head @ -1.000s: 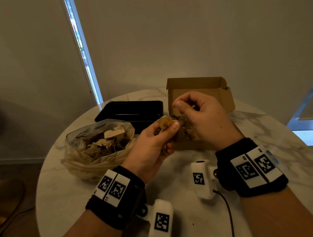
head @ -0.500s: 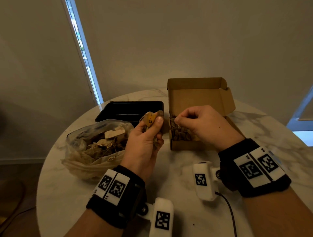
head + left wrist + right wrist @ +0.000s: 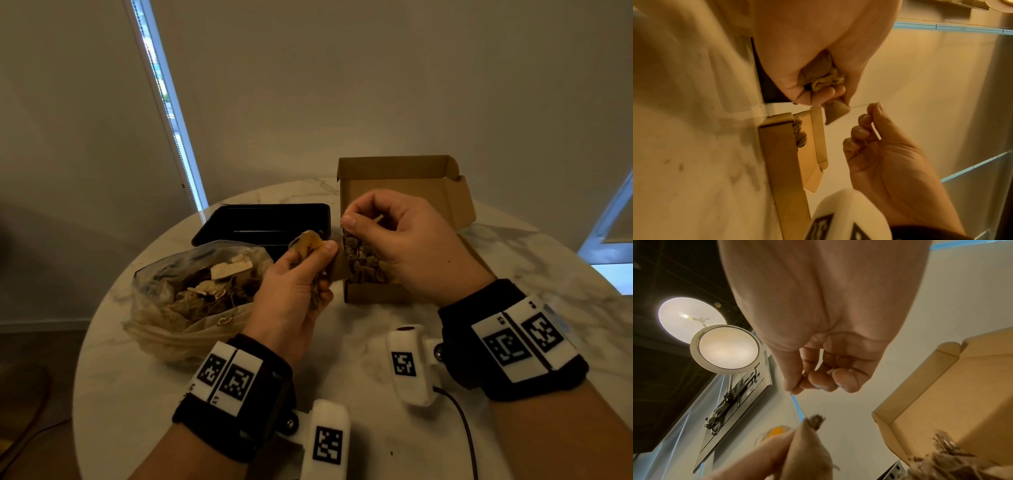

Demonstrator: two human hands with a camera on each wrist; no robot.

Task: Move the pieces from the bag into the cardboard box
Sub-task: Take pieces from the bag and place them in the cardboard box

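A clear plastic bag (image 3: 191, 284) of brown and pale pieces lies at the left of the round marble table (image 3: 359, 342). The open cardboard box (image 3: 376, 293) stands at centre right with a heap of brown pieces (image 3: 363, 260) inside. My left hand (image 3: 308, 260) grips a bundle of pieces (image 3: 306, 240) just left of the box, also shown as a crumpled bundle (image 3: 822, 76) in the fist. My right hand (image 3: 352, 219) hovers over the box and pinches a thin thread (image 3: 797, 408) that runs to the held piece (image 3: 813, 420).
A black tray (image 3: 260, 219) sits behind the bag, left of the box. The box lid (image 3: 404, 171) stands upright at the back. White wrist cameras (image 3: 407, 363) and a dark cable (image 3: 462, 421) hang near the table's front edge.
My right hand dipped its fingers into the box, then rose and now pinches the thread. My left hand drew left of the box with its bundle.
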